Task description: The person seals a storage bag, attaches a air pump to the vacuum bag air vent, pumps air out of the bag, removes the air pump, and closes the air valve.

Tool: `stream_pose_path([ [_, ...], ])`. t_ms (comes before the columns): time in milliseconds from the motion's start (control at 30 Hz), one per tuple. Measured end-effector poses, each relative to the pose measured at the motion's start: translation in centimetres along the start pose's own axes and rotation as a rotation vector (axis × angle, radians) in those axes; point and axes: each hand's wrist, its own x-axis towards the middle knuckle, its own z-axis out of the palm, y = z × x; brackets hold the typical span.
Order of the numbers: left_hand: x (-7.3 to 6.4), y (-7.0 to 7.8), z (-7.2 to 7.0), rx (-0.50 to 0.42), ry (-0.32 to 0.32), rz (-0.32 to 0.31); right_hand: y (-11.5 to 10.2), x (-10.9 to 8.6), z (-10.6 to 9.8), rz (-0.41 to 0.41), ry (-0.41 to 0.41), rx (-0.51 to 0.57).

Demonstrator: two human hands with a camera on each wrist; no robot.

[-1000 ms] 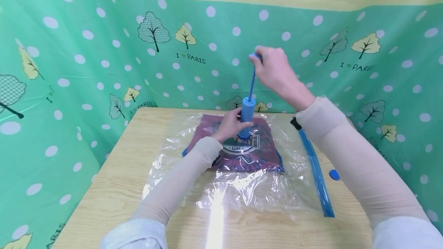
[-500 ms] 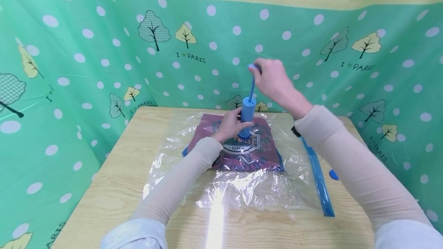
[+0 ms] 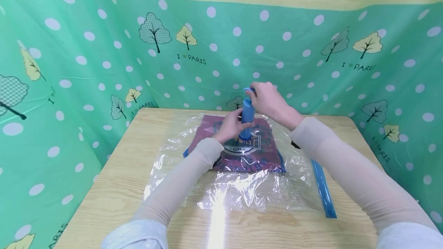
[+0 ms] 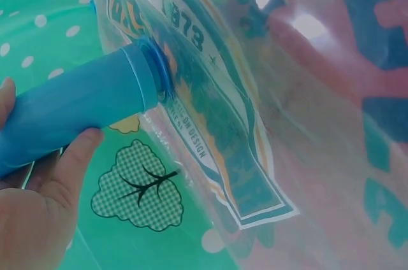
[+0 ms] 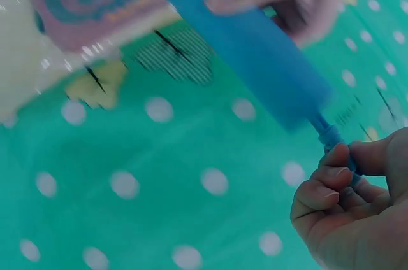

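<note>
A blue hand pump (image 3: pixel 247 112) stands upright on a clear plastic vacuum bag (image 3: pixel 200 193), its foot at the bag's round blue valve (image 4: pixel 156 69). Inside the bag lies a folded maroon garment (image 3: pixel 228 160) with a printed badge. My left hand (image 3: pixel 230 125) grips the pump's barrel, thumb on the near side. Above it my right hand (image 3: pixel 268 99) holds the pump's handle, fingers curled round it. In the right wrist view a short stretch of the rod (image 5: pixel 319 123) shows between the barrel and my right hand.
A blue zip strip (image 3: pixel 323 189) runs along the bag's right edge, partly under my right sleeve (image 3: pixel 332 153). The wooden table (image 3: pixel 114 187) ends at a green dotted curtain (image 3: pixel 207 68) behind and on both sides.
My right hand has moved down with the handle, so the rod has slid most of the way into the barrel. The left hand keeps its grip in place.
</note>
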Motion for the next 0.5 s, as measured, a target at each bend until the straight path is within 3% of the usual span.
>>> stream_pose_path([
  [133,-0.1,0.2,0.1,0.009,0.003,-0.014,-1.7,0.7,-3.8,0.027,0.041,0.079],
  [300,-0.2,0.5,0.1,0.0,0.018,-0.002,-4.1,1.7,-8.8,0.031,0.181,0.115],
  [400,-0.4,0.5,0.1,-0.001,0.019,0.003,-4.8,1.7,-10.3,0.018,0.228,0.093],
  [500,-0.3,0.3,0.2,-0.003,0.019,0.007,-4.7,1.5,-10.3,-0.001,0.247,0.074],
])
